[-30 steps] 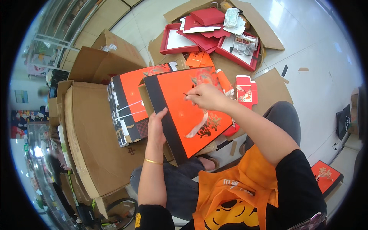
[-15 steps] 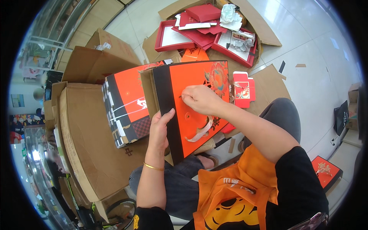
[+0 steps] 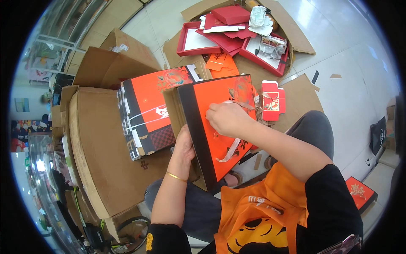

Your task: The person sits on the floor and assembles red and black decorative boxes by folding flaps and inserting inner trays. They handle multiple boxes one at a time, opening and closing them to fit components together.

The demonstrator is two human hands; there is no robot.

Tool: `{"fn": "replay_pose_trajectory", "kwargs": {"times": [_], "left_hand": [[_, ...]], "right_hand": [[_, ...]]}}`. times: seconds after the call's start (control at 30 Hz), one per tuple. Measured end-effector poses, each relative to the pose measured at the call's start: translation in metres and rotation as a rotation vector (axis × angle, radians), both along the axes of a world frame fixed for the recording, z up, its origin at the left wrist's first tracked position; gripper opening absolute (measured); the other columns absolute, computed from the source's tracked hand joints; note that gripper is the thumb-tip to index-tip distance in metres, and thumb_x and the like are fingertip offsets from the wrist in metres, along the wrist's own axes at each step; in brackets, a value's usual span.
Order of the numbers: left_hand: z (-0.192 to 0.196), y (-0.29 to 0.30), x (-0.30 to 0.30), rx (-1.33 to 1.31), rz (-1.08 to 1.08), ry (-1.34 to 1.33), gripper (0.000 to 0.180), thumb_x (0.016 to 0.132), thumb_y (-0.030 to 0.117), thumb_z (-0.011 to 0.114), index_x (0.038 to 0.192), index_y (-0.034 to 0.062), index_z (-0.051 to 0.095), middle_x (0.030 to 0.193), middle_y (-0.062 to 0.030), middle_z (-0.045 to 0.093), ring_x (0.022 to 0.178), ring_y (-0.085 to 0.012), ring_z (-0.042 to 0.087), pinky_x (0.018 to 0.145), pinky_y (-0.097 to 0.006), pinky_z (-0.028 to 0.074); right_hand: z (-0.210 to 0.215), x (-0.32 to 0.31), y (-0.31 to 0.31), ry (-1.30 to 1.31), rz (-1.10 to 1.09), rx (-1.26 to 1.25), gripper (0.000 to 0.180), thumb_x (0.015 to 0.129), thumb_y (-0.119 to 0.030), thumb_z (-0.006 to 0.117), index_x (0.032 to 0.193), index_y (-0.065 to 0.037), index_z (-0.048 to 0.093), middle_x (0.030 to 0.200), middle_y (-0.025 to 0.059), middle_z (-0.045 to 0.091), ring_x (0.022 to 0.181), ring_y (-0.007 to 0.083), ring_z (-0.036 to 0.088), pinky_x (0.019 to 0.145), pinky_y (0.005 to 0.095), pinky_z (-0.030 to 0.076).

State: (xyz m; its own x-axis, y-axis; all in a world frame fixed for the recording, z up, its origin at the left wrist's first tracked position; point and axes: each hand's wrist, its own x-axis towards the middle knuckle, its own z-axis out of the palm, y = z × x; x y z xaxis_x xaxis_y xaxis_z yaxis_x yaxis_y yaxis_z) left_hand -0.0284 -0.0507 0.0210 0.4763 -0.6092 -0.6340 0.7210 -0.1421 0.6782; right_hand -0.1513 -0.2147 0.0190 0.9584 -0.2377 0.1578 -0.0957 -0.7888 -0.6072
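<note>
An orange gift box [image 3: 203, 97] with black edges and a printed flower stands tilted in front of me, its cardboard-coloured side facing left. My left hand [image 3: 185, 144] grips its left side, with the fingers partly hidden behind the edge. Over the orange face, my right hand [image 3: 230, 120] is closed in a pinch. A pale ribbon [image 3: 230, 152] hangs in a curve on the face below my right wrist, and a strip of it also shows beside the right thumb. Below the right hand is a small round hole in the face.
Flattened orange and black boxes [image 3: 148, 122], tied with white string, lie left of the box on a large cardboard carton [image 3: 114, 139]. Red box parts [image 3: 230, 15] and crumpled paper fill an open carton ahead. A small red carton [image 3: 272, 101] lies right; another orange box [image 3: 359, 192] sits far right.
The box has shifted slightly right and tilted. My left thumb has left the box's front edge and the hand sits lower behind it. A ribbon strip now shows by my right thumb.
</note>
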Motion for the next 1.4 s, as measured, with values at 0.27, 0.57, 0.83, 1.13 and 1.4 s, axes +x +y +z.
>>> {"fn": "replay_pose_trajectory", "kwargs": {"times": [0.27, 0.57, 0.83, 1.13, 1.4], "left_hand": [[-0.016, 0.000, -0.005, -0.095, -0.008, -0.061, 0.015, 0.102, 0.013, 0.061, 0.110, 0.0013, 0.066, 0.097, -0.0086, 0.072, 0.076, -0.0159, 0.072, 0.061, -0.027, 0.061], [-0.020, -0.022, -0.014, 0.163, -0.180, -0.920, 0.021, 0.104, 0.011, 0.058, 0.122, 0.0003, 0.058, 0.104, -0.0072, 0.069, 0.089, -0.0086, 0.066, 0.071, -0.025, 0.054], [0.020, -0.032, -0.017, 0.505, -0.496, -1.025, 0.024, 0.104, 0.008, 0.050, 0.125, 0.0014, 0.060, 0.122, -0.0169, 0.068, 0.106, -0.0337, 0.068, 0.089, -0.035, 0.053], [0.043, 0.012, 0.020, 0.632, -0.990, -2.009, 0.058, 0.073, -0.011, 0.061, 0.120, 0.0196, 0.074, 0.161, -0.0062, 0.035, 0.154, -0.0418, 0.016, 0.126, -0.058, 0.018], [0.073, -0.001, 0.017, 0.325, -0.890, -2.170, 0.031, 0.065, 0.003, 0.077, 0.087, 0.0242, 0.073, 0.105, 0.0110, 0.071, 0.138, -0.0209, 0.051, 0.126, -0.059, 0.020]], "right_hand": [[0.002, -0.001, -0.004, 0.114, -0.027, 0.145, 0.030, 0.101, -0.030, 0.056, 0.092, -0.005, 0.070, 0.094, 0.0146, 0.066, 0.089, 0.0342, 0.069, 0.077, 0.0474, 0.055], [-0.050, 0.012, -0.002, 0.091, -0.140, 0.909, 0.030, 0.095, -0.026, 0.055, 0.077, -0.003, 0.063, 0.076, 0.0122, 0.062, 0.076, 0.0281, 0.064, 0.075, 0.0376, 0.052], [-0.071, 0.019, -0.018, 0.097, -0.383, 2.076, 0.034, 0.092, -0.021, 0.051, 0.060, -0.014, 0.041, 0.064, 0.0011, 0.050, 0.064, 0.0155, 0.054, 0.066, 0.0281, 0.049], [-0.067, 0.012, -0.042, 0.182, -0.382, 1.791, 0.031, 0.092, -0.019, 0.051, 0.062, -0.010, 0.047, 0.065, 0.0060, 0.052, 0.067, 0.0171, 0.056, 0.066, 0.0297, 0.049], [-0.032, -0.004, -0.133, -0.456, -0.597, 1.243, 0.045, 0.098, -0.013, 0.058, 0.139, 0.004, 0.050, 0.116, 0.0120, 0.067, 0.092, 0.0171, 0.064, 0.093, 0.0312, 0.051]]}}
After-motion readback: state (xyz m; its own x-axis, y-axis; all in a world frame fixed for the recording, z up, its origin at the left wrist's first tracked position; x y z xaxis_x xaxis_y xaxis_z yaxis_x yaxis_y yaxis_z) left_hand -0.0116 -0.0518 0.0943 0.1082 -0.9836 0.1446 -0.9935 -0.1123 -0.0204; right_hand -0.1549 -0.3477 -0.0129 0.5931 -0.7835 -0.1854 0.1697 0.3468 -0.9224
